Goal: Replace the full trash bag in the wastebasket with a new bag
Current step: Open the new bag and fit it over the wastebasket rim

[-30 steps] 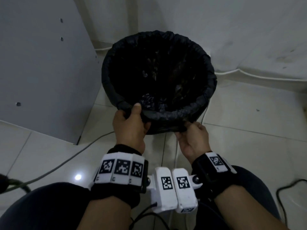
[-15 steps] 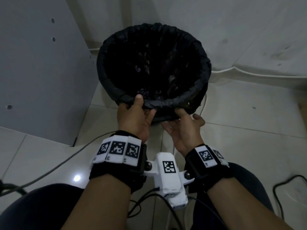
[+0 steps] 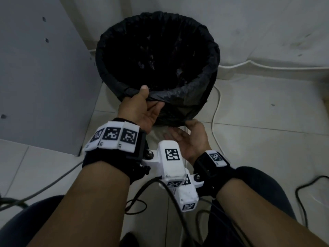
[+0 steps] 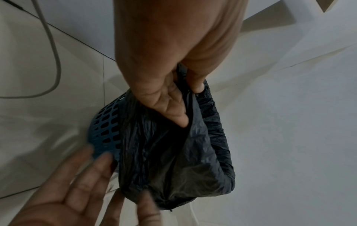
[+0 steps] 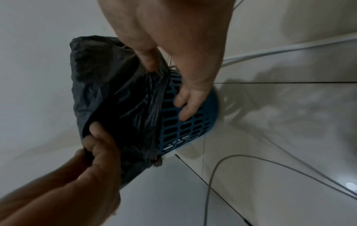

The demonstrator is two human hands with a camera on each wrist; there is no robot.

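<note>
Evidently the person is at the opening step: freeing the full trash bag [image 3: 194, 90] from the wastebasket [image 5: 195, 120], a blue perforated basket standing on the tiled floor [image 3: 267, 111] against the far wall, just right of a grey cabinet panel [image 3: 39, 77]. The black bag is in the basket, its edge rolled over the rim on the far and left sides and loose on the near side. The left hand [image 3: 140, 109] pinches the bag's edge at the near rim, thumb on top and fingers underneath. The right hand [image 3: 192, 138] sits lower on the near side, palm up, thumb and forefinger pinching the bottom hem of the overhanging film; its other fingers lie against the basket's lattice wall in the right wrist view.

By the look of it, the next move calls for peeling the rolled edge off around the remaining rim, then gathering the mouth and lifting it straight up. Thin film may tear if dragged over the rim.
</note>
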